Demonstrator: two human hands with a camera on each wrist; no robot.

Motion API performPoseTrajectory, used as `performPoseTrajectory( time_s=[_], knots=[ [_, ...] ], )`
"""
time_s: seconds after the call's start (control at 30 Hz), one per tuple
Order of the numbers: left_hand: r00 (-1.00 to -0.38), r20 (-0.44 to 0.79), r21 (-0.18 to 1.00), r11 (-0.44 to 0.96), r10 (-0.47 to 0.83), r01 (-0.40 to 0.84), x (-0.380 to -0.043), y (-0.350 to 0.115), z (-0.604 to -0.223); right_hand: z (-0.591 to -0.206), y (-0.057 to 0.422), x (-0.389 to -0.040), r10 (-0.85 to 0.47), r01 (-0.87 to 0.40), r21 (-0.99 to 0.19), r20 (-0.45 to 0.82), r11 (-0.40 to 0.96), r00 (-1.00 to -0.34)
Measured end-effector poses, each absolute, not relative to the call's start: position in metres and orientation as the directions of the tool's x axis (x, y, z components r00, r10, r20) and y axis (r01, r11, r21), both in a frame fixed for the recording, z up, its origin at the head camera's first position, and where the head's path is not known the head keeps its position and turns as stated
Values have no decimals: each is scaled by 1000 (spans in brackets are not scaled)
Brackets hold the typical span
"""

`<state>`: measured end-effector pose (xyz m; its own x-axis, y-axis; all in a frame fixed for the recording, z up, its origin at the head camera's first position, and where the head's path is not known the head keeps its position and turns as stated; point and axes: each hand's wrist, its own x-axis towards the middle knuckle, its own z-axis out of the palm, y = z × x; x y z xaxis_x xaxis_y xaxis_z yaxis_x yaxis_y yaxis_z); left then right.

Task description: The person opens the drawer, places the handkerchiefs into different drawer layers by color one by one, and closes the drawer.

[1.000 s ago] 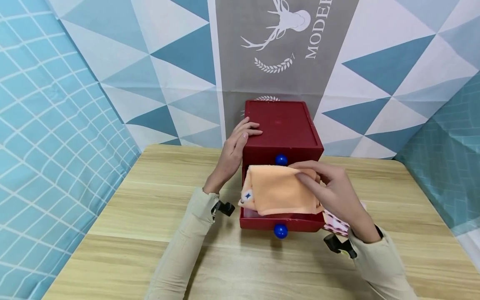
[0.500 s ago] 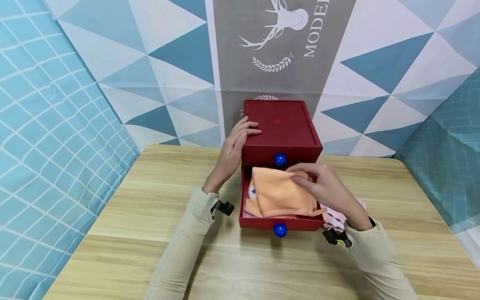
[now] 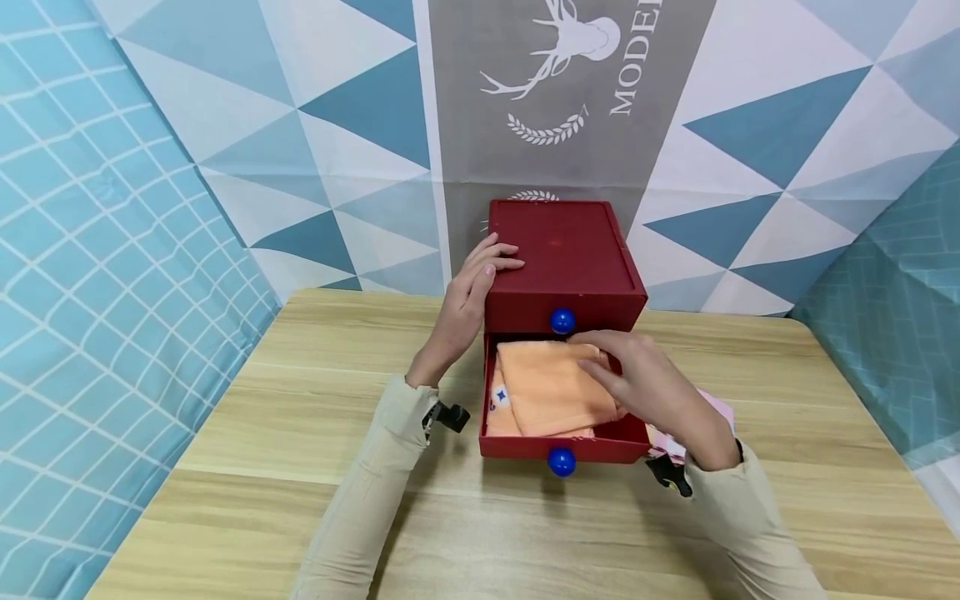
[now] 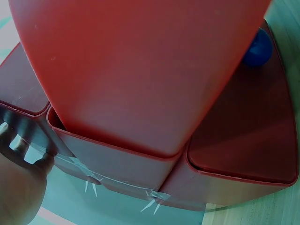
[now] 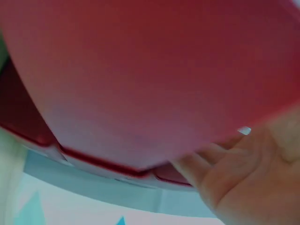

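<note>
The orange cloth (image 3: 551, 387) lies folded inside the lower drawer (image 3: 517, 448), which is pulled out from the red cabinet (image 3: 558, 250). It covers the left and middle part of the drawer, and at its left side shows a white label (image 3: 502, 395) with a blue mark. The right hand (image 3: 637, 375) is above the right end of the cloth, with the thumb and the fingers parted and relaxed; whether the fingertips touch the cloth, I cannot tell. The left hand (image 3: 468, 292) rests on the left edge of the cabinet, its fingers laid loosely on the top and holding nothing. The upper drawer (image 3: 519, 312) is closed. Each drawer has a round blue knob, the upper one (image 3: 562, 321) and the lower one (image 3: 561, 461). On the wooden counter (image 3: 247, 492), just beside the open drawer, a pink patterned cloth (image 3: 666, 442) lies partly hidden under the right wrist.
</note>
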<state>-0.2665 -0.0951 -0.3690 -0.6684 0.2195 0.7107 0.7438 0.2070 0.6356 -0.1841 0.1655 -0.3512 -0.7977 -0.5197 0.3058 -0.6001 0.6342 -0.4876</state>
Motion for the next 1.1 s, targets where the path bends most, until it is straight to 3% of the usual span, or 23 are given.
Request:
performPoseTrajectory(
  time_s=[0.37,0.73,0.9,1.1],
  knots=[
    [-663,714,625,222,225,749,-266,-96,-368,-328,186,-172,-528,-601,-415,288,683,-799],
    [-663,713,631,204,226,748,-269,-93,-370,-308,193,-138,-493,-649,-393,432,652,-756],
    [-675,704,640,215,219,737,-266,-92,-370,-318,185,-116,-550,-692,-498,423,522,-720],
    [-672,707,635,221,221,740,-264,-95,-368,-338,178,-96,-709,-576,-737,191,354,-679]
  ],
)
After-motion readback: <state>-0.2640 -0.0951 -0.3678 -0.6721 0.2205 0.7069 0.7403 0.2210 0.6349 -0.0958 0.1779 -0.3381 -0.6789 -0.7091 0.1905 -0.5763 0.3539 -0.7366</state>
